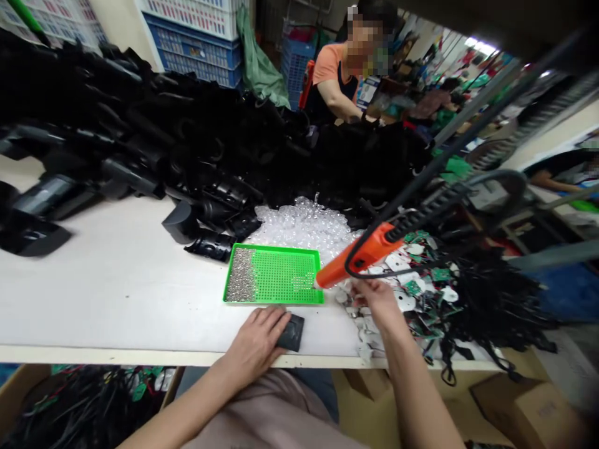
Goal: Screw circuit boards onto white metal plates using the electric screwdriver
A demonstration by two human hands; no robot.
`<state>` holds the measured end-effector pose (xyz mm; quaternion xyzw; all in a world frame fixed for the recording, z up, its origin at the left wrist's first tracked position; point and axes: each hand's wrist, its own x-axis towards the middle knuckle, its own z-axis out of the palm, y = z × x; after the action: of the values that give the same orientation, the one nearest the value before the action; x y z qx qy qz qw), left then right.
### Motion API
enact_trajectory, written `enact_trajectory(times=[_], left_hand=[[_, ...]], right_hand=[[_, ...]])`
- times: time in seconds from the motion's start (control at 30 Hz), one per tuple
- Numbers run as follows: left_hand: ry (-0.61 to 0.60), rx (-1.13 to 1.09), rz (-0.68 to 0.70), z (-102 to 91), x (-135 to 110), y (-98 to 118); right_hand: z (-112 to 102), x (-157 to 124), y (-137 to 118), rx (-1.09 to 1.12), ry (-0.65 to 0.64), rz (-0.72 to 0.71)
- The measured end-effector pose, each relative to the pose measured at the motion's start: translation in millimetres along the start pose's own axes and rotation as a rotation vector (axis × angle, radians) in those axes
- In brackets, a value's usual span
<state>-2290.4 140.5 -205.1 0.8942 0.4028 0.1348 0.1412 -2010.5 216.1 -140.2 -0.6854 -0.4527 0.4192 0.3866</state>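
Observation:
My left hand [256,345] rests on the white table near its front edge, gripping a small black plastic housing [292,332]. My right hand [374,300] is wrapped under an orange electric screwdriver [360,257], whose tip points left towards a green perforated tray [299,293]. Silver screws [241,275] are heaped at the tray's left end, with a few scattered at its right. Beside my right hand lies a pile of small circuit boards with white plates and black wires [423,293].
A large heap of black plastic housings [140,131] covers the table's far side, with bubble wrap [304,227] in front. A co-worker [334,81] stands beyond it. Dark metal bars cross the upper right. Cardboard boxes [528,411] sit below the table.

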Motion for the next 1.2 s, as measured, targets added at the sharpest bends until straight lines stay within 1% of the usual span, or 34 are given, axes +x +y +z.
enact_trajectory(times=[0.03, 0.07, 0.13, 0.2, 0.27, 0.33, 0.37, 0.4, 0.5, 0.57, 0.6, 0.67, 0.7, 0.73, 0.77, 0.8, 0.83, 0.9, 0.93, 0.97, 1.0, 1.03, 1.07, 1.1, 1.17, 1.2], left_hand=[[0.035, 0.028, -0.033, 3.7, -4.0, -1.5], [0.072, 0.049, -0.068, 6.3, -8.2, -3.2], [0.139, 0.072, -0.130, 8.7, -15.2, -5.9], [0.194, 0.058, -0.163, 7.0, -19.0, -5.4], [0.250, -0.004, -0.190, 0.9, -19.7, -0.3], [0.299, -0.127, -0.251, -8.1, -17.6, 8.8], [0.302, -0.222, -0.300, -12.8, -15.6, 13.8], [0.289, -0.338, -0.360, -17.0, -13.2, 18.4], [0.185, -0.763, -0.552, -24.5, -6.4, 26.9], [0.171, -0.987, -0.663, -25.6, -5.5, 28.3], [0.184, -1.053, -0.699, -25.7, -6.5, 28.5], [0.214, -1.101, -0.708, -26.9, -11.0, 29.0], [0.217, -1.078, -0.688, -28.2, -14.0, 29.5], [0.211, -1.019, -0.661, -30.0, -17.3, 30.1], [0.202, -0.929, -0.633, -32.3, -20.6, 30.7], [0.182, -0.822, -0.603, -34.7, -23.8, 31.2], [0.152, -0.717, -0.573, -37.0, -26.6, 31.5], [0.077, -0.596, -0.515, -40.3, -31.2, 31.9], [0.044, -0.606, -0.493, -41.0, -33.0, 32.1], [0.018, -0.657, -0.481, -41.1, -34.5, 32.2], [0.007, -0.728, -0.480, -40.6, -35.8, 32.1], [0.019, -0.793, -0.490, -39.6, -36.7, 31.7], [0.052, -0.826, -0.502, -38.1, -37.3, 30.8], [0.101, -0.810, -0.508, -36.3, -37.4, 29.2], [0.202, -0.629, -0.497, -31.6, -35.7, 23.4], [0.218, -0.503, -0.478, -28.7, -34.0, 19.4]], right_hand=[[-2.0, -19.0, 10.7, 0.034, -0.012, 0.040], [-1.0, -36.4, 20.9, 0.112, -0.036, 0.110], [8.4, -63.2, 37.2, 0.253, -0.088, 0.246], [23.2, -78.3, 45.8, 0.342, -0.121, 0.345], [38.9, -84.5, 46.6, 0.363, -0.146, 0.388], [53.2, -86.4, 42.3, 0.355, -0.196, 0.392], [59.6, -87.0, 39.2, 0.347, -0.231, 0.381], [65.6, -87.6, 35.9, 0.338, -0.272, 0.366], [82.3, -91.7, 28.4, 0.325, -0.377, 0.311], [93.0, -96.0, 26.6, 0.341, -0.422, 0.295], [98.2, -98.6, 26.5, 0.355, -0.437, 0.289], [106.9, -104.2, 27.8, 0.367, -0.465, 0.256], [109.7, -107.1, 28.7, 0.344, -0.466, 0.206], [111.2, -110.0, 29.7, 0.285, -0.446, 0.117], [111.2, -112.7, 30.7, 0.187, -0.410, -0.024], [109.7, -115.3, 31.6, 0.057, -0.363, -0.214], [107.0, -117.5, 32.6, -0.094, -0.317, -0.442], [99.0, -120.5, 35.2, -0.388, -0.252, -0.895], [94.8, -121.0, 36.9, -0.490, -0.240, -1.065], [91.0, -120.7, 38.9, -0.548, -0.236, -1.172], [87.9, -119.3, 41.1, -0.563, -0.236, -1.217], [85.6, -116.8, 43.4, -0.539, -0.234, -1.217], [84.4, -113.4, 45.6, -0.496, -0.230, -1.190], [84.0, -109.3, 47.7, -0.458, -0.225, -1.161], [85.7, -100.1, 51.1, -0.451, -0.199, -1.141], [87.2, -95.9, 52.4, -0.487, -0.176, -1.163]])
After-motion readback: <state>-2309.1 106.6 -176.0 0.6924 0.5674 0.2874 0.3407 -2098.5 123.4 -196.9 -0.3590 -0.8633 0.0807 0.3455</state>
